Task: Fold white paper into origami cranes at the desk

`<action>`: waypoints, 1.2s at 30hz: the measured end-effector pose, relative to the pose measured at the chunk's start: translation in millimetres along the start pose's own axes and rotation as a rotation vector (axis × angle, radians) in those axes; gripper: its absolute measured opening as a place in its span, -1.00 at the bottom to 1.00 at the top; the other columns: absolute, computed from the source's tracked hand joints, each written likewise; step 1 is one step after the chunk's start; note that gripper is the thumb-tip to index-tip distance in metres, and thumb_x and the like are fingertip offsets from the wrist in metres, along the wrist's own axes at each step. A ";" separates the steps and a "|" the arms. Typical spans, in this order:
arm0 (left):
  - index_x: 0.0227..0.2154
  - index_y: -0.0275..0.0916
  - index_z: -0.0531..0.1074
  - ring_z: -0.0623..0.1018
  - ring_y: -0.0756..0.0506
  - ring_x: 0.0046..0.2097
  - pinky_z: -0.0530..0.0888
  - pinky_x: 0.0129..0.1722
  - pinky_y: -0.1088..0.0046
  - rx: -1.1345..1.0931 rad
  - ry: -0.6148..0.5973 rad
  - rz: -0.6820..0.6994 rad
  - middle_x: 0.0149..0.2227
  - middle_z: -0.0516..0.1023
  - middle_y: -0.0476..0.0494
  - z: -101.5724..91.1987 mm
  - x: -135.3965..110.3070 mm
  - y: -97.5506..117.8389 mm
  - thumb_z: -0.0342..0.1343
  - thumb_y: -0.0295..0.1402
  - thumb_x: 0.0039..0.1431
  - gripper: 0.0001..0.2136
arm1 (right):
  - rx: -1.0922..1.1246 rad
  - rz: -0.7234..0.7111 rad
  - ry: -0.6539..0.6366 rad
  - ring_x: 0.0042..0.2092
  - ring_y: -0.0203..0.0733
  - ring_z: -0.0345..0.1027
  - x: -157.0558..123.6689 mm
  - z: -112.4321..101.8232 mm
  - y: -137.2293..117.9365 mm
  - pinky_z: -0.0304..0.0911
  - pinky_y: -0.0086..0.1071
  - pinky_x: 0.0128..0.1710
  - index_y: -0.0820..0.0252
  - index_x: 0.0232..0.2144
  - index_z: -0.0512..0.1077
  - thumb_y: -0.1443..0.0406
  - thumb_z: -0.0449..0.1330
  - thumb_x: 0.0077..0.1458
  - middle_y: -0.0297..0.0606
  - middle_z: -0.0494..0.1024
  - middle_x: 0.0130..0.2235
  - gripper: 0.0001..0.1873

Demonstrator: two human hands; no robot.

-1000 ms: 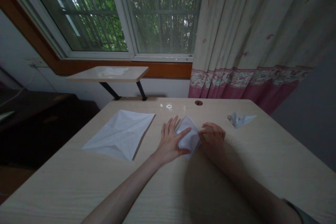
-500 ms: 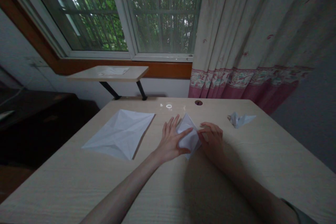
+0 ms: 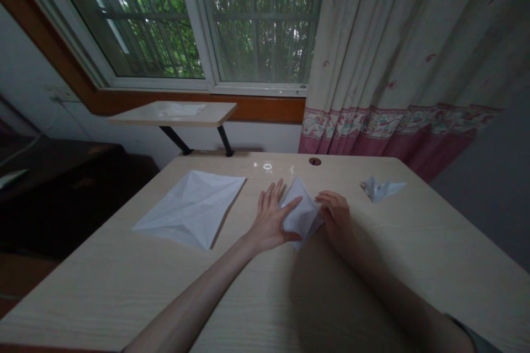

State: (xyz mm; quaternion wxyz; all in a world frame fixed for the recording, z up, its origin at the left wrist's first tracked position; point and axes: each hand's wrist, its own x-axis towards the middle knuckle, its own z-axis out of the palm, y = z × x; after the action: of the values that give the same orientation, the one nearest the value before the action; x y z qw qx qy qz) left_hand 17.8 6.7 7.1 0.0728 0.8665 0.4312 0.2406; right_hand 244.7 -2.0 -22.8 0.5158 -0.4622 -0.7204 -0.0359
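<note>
A small sheet of white origami paper (image 3: 304, 214), folded to a kite-like shape, lies on the desk between my hands. My left hand (image 3: 271, 220) rests at its left side with fingers spread, the thumb and index finger lying over the paper. With bent fingers, my right hand (image 3: 334, 214) pinches the paper's right flap, which stands slightly raised. The fingertips partly hide that edge. A larger creased white sheet (image 3: 194, 207) lies opened out to the left of my left hand. Right of my right hand sits a folded paper figure (image 3: 381, 190).
The pale wooden desk (image 3: 248, 298) has a round cable hole (image 3: 314, 161) near its back edge. A raised shelf (image 3: 215, 113) on black legs stands at the back left, with paper (image 3: 182, 109) on top. Behind are a window (image 3: 256, 38) and a curtain (image 3: 372, 66).
My right hand has moved slightly right, drawing the paper's right flap outward and up. My left hand stays on the paper. The view has shifted a little.
</note>
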 end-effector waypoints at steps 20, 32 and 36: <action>0.35 -0.01 0.14 -0.04 -0.50 0.42 -0.09 0.33 -0.27 0.041 -0.080 -0.098 0.45 -0.08 -0.30 3.8 -2.8 -2.7 0.46 0.04 -0.19 0.02 | -0.084 0.029 -0.101 0.04 0.02 0.36 -2.5 4.2 -1.4 0.26 -0.03 0.05 0.10 -0.19 0.47 0.11 0.05 0.34 -0.10 0.52 -0.05 -0.73; 0.39 -0.19 0.05 0.01 -0.49 0.41 -0.10 0.34 -0.23 -0.006 -0.098 -0.138 0.41 0.02 -0.44 10.6 -0.7 -7.6 0.46 0.10 -0.28 0.17 | -0.191 -0.080 -0.185 0.07 0.01 0.35 -7.6 7.0 -5.1 0.21 -0.05 0.10 0.12 -0.02 0.41 0.17 -0.01 0.38 -0.11 0.54 0.00 -0.72; 0.41 -0.19 -0.04 0.00 -0.47 0.42 -0.11 0.34 -0.23 -0.031 -0.086 -0.135 0.41 0.02 -0.45 12.4 -0.9 -9.3 0.45 0.10 -0.25 0.20 | -0.189 -0.084 -0.251 0.09 -0.01 0.37 -7.7 4.7 -6.2 0.17 -0.08 0.13 0.07 0.03 0.38 0.23 0.00 0.37 -0.17 0.56 0.01 -0.74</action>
State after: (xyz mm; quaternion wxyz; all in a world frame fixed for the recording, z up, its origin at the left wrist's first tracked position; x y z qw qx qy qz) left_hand 16.7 12.7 -7.2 0.1206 0.8439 0.4813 0.2041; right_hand 237.3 -7.9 -28.3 0.3738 -0.4791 -0.7913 -0.0671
